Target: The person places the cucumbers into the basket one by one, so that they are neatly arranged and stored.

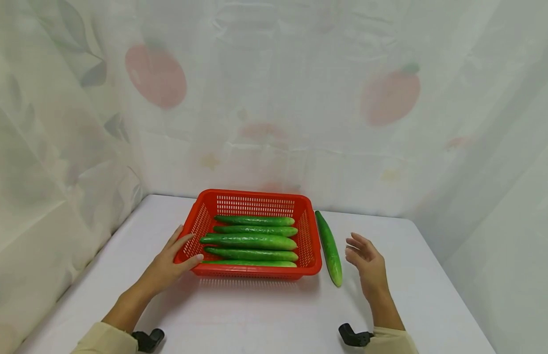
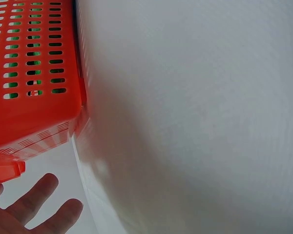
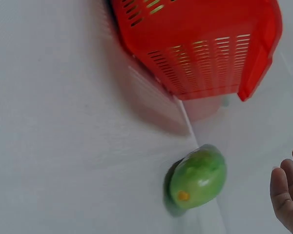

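A red plastic basket [image 1: 309, 269] with slotted walls holds several green cucumbers [image 1: 251, 241] lying crosswise, their paler ends to the right. My left hand [image 1: 167, 265] is at the basket's left side, thumb by the front corner and fingers spread over the left rim. In the left wrist view its fingers [image 2: 31, 197] look straight and apart, just beyond the basket wall. To the right of the basket, one more cucumber [image 1: 329, 248] lies lengthwise on the table. Beside it, my right hand [image 1: 368, 265] hovers with loosely bent fingers, holding nothing.
A white-covered table [image 1: 256, 314] carries everything. Pale curtains printed with fruit [image 1: 274, 98] hang close behind it and along both sides. Each wrist wears a black camera mount, such as the one on the right [image 1: 354, 336].
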The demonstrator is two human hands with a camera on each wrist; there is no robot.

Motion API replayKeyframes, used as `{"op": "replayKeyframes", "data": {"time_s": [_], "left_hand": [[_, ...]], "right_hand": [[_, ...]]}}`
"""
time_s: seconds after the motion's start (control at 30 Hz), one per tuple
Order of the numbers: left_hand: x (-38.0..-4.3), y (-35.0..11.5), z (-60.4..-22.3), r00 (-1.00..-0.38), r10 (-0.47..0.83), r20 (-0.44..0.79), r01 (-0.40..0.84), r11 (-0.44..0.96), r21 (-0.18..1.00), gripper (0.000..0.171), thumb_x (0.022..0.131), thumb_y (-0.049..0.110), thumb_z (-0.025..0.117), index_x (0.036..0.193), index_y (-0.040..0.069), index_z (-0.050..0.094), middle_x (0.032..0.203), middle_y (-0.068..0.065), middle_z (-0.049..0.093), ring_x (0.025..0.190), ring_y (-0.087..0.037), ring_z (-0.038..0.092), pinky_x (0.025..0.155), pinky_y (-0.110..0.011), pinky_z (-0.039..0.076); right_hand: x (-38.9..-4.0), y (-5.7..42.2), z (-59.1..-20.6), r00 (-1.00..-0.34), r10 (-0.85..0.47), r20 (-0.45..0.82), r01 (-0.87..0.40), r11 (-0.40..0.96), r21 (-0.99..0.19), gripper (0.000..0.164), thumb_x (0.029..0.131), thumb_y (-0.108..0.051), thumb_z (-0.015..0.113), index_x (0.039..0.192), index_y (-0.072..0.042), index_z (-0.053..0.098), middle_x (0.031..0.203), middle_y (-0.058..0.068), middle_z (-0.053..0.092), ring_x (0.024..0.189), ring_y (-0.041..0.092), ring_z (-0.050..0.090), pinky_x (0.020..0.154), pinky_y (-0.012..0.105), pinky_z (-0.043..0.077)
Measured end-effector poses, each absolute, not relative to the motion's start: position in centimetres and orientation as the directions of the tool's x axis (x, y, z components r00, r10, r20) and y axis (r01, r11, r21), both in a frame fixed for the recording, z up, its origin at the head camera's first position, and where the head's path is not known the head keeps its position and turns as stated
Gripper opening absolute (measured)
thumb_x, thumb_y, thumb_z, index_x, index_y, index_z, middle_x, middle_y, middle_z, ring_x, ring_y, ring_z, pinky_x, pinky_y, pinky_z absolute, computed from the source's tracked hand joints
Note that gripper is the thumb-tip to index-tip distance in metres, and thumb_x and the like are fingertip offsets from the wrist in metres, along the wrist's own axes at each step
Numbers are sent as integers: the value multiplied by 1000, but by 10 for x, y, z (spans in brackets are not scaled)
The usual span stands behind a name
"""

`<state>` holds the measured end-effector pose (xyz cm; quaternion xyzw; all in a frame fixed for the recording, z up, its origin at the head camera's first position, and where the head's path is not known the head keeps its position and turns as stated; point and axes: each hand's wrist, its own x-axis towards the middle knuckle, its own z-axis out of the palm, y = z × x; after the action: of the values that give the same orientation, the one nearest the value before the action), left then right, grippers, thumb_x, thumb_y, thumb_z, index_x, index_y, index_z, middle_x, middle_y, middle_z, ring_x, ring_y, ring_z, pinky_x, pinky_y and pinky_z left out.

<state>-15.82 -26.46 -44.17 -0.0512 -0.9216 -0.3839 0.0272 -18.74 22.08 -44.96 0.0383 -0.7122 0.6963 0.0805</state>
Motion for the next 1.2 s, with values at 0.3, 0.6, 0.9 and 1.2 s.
{"op": "replayKeyframes", "data": {"time_s": [0.3, 0.6, 0.9, 1.2], "left_hand": [[-158, -264, -439, -993, 76, 88, 116, 691, 713, 76, 89, 51, 63, 148, 8, 38, 160, -10, 5, 135, -50, 22, 93, -73, 29], [-158, -264, -441, -993, 75, 88, 115, 689, 715, 77, 89, 52, 63, 148, 9, 37, 160, -9, 5, 135, -49, 23, 93, -73, 28], [-160, -263, -441, -994, 76, 84, 113, 691, 714, 75, 90, 49, 63, 148, 9, 37, 160, -10, 5, 135, -50, 22, 92, -74, 28], [-160, -267, -443, -993, 79, 90, 120, 686, 718, 76, 90, 50, 64, 148, 10, 37, 161, -5, 3, 136, -50, 21, 91, -75, 26]], "right_hand": [[-189, 220, -471, -991, 101, 93, -87, 68, -994, 50, 93, -13, 66, 139, -7, 48, 135, 16, 48, 126, 34, 42, 89, 18, 43], [-190, 221, -489, -993, 95, 66, -55, 114, -992, 52, 93, -13, 66, 140, -9, 46, 139, 20, 44, 127, 36, 40, 86, 15, 43], [-193, 221, -503, -997, 66, 42, -23, 259, -966, 58, 90, -15, 69, 143, -10, 44, 141, 19, 45, 126, 35, 43, 102, 50, 37], [-197, 216, -513, -995, 17, 100, -86, 377, -922, 68, 84, -14, 77, 143, -8, 44, 138, 20, 47, 121, 36, 48, 100, 50, 38]]}}
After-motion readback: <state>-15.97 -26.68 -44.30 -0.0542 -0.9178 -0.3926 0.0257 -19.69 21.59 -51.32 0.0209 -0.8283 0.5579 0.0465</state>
